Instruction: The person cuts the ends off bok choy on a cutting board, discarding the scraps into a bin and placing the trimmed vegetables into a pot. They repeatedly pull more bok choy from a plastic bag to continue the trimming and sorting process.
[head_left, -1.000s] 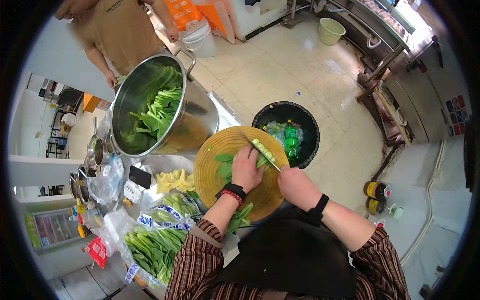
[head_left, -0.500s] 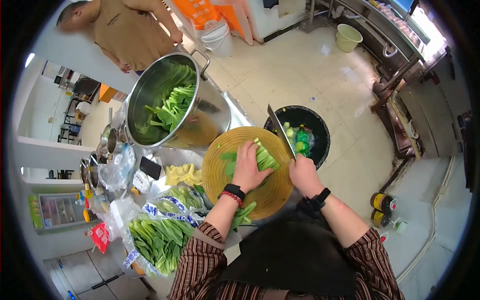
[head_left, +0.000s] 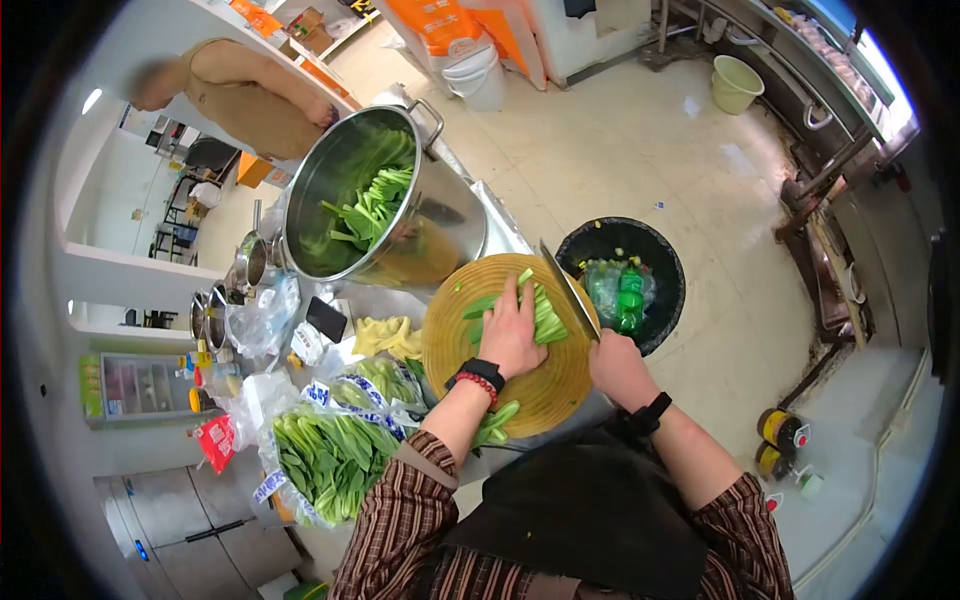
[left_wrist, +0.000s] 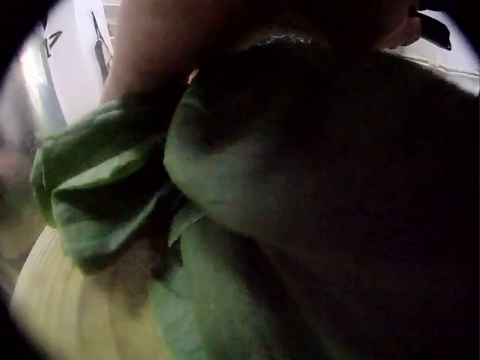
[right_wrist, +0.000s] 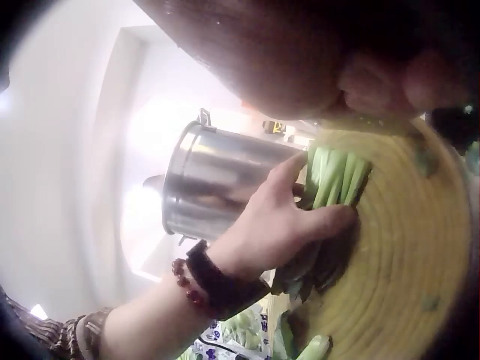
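On the round wooden chopping board lies a bunch of leafy greens, its cut stalk ends pointing right. My left hand holds the bunch, thumb on one side and fingers across the other, as the right wrist view shows with the pale stalks. Broad leaves fill much of the left wrist view. My right hand grips the handle of a kitchen knife, whose blade slants up beside the stalk ends over the board's right edge.
A large steel pot with greens inside stands beyond the board. To the right is a black bin containing a green bottle. Bagged greens, yellow gloves and a phone lie left. Another person stands behind the pot.
The knife has come off the stalks to the right, and the cut ends that lay beside its blade are gone from the board. The left hand stays on the bunch. The other person has turned away.
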